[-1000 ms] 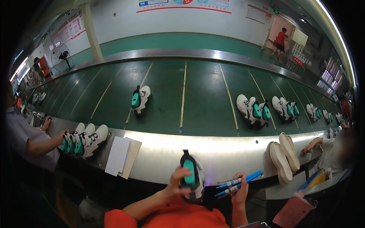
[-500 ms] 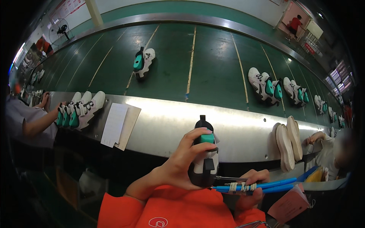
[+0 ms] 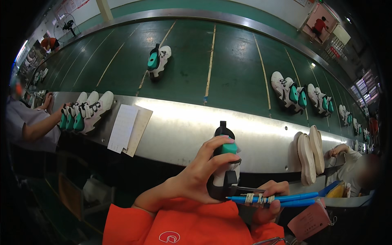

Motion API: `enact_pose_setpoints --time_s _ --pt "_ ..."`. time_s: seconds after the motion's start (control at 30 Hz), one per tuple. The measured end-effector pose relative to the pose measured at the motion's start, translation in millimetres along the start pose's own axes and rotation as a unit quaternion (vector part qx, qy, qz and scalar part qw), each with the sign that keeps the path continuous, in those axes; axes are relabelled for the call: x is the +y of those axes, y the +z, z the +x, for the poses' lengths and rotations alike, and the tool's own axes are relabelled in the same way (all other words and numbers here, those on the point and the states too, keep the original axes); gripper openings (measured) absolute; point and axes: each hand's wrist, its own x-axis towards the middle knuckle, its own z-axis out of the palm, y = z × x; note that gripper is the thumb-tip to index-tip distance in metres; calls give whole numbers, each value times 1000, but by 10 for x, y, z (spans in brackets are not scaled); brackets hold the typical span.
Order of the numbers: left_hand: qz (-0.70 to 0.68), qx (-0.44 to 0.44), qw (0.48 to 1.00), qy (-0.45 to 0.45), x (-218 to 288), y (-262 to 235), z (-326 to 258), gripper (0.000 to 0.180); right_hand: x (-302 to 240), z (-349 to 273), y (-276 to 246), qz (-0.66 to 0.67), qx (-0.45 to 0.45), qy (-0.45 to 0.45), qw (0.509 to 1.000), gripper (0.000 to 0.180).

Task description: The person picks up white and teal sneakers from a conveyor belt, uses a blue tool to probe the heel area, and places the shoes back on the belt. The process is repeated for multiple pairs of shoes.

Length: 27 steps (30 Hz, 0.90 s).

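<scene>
My left hand (image 3: pixel 194 173) is closed around a white and black sneaker (image 3: pixel 219 176), thumb and fingers spanning it close to my orange clothing. A green shoe last (image 3: pixel 229 148) fills the shoe's opening, and a black pull tab stands at its far end. At the shoe's right side, my right hand (image 3: pixel 276 188) grips blue pens (image 3: pixel 300 197) bundled with pale bands. From the same hand a thin metal tool (image 3: pixel 251 190) points at the shoe; its tip is hard to make out there.
A metal ledge (image 3: pixel 183 134) borders the green conveyor (image 3: pixel 188 65). Papers (image 3: pixel 123 126) lie left, beside several lasted sneakers (image 3: pixel 92 110) under a co-worker's arm (image 3: pixel 41 128). Two cream soles (image 3: pixel 306 157) rest at the right. More sneakers (image 3: pixel 288 92) stand on the conveyor. A pink booklet (image 3: pixel 309 220) hangs near my right hand.
The sneaker has shifted slightly right and tilted a little in my left hand. The pens stay beside it. The whole view has moved slightly.
</scene>
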Motion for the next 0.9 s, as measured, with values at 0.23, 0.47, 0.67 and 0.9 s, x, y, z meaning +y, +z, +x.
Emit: enact_pose_setpoints --time_s 0.23,0.47,0.67,0.9 --pt "0 -4 1000 -7 -16 -19 -12 80 37 -5 28 -5 4 -16 1000 39" --pt "-5 -5 1000 -12 -24 -30 5 81 15 75 -31 -59 -54 -64 995 35" --pt "-18 -6 999 -36 -62 -71 109 85 -304 580 -77 -182 -228 -84 953 29" --pt "31 21 997 -74 -159 -144 224 91 -395 958 66 -238 -270 -62 931 24"
